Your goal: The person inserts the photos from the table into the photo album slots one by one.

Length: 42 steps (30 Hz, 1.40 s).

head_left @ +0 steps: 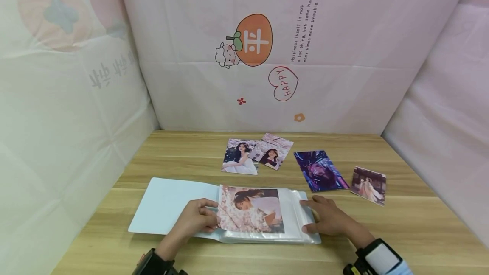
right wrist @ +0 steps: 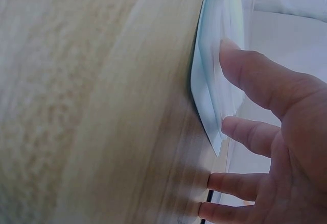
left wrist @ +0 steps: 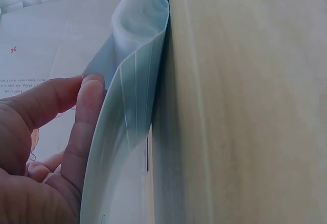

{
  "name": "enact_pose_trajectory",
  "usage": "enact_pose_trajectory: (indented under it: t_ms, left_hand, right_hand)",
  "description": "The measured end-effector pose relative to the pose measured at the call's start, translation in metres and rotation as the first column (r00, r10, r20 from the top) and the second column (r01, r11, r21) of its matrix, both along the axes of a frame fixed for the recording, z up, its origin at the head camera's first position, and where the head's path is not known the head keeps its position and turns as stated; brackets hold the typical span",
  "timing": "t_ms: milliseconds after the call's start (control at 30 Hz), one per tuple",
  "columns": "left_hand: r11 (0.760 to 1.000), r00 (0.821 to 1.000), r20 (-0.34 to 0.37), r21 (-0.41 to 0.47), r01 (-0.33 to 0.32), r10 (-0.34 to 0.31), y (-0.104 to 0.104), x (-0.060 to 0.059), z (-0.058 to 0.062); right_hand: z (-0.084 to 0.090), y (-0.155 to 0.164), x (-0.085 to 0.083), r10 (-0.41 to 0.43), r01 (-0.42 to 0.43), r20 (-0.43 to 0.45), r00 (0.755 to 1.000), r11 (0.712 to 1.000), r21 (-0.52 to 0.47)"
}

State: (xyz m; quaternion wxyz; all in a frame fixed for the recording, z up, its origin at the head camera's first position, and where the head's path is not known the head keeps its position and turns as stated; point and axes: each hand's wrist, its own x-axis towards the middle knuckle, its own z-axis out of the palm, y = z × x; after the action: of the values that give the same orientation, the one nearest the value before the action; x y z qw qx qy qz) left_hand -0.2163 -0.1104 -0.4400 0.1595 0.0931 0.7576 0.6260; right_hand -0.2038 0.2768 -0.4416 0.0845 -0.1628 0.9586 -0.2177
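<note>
A photo album (head_left: 172,200) lies spread on the table, its pale blue cover to the left and clear sleeves (head_left: 292,211) to the right. Over the sleeves is a photo (head_left: 250,209) of a person among pink blossoms; how deep it sits in a pocket I cannot tell. My left hand (head_left: 198,217) pinches the photo's left edge between thumb and finger, beside the album spine. At the album's right end, my right hand (head_left: 328,215) touches the sleeves with thumb and forefinger (right wrist: 250,132), while its other fingers reach the tabletop.
Behind the album lie a photo of a person in white (head_left: 238,158), an overlapping blossom photo (head_left: 273,152), a dark purple picture (head_left: 321,171) and a small brown photo (head_left: 368,185). White printed cloth (head_left: 191,96) walls the wooden table (head_left: 412,232) at the back and sides.
</note>
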Motion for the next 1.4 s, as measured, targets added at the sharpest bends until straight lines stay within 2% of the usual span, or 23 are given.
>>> enact_pose_trajectory:
  t_ms: [333, 733, 1000, 1400]
  left_hand:
    - [1.000, 1.000, -0.010, -0.023, 0.018, -0.018, 0.005, 0.002, 0.001]
    - [0.995, 0.996, -0.021, -0.057, 0.083, -0.084, 0.015, 0.000, 0.005]
    - [0.989, 0.993, -0.029, -0.097, 0.108, -0.111, 0.019, -0.002, 0.001]
    - [0.980, 0.988, -0.045, -0.143, 0.139, -0.147, 0.023, -0.003, 0.001]
  right_hand:
    - [0.000, -0.001, 0.001, -0.006, 0.006, 0.005, 1.000, 1.000, -0.001]
    - [0.000, 0.000, 0.000, -0.004, 0.004, -0.002, 1.000, 1.000, -0.003]
    - [-0.002, 0.001, 0.001, -0.006, 0.006, 0.010, 1.000, 1.000, -0.014]
    - [-0.001, 0.002, 0.001, 0.008, -0.008, 0.010, 1.000, 1.000, -0.024]
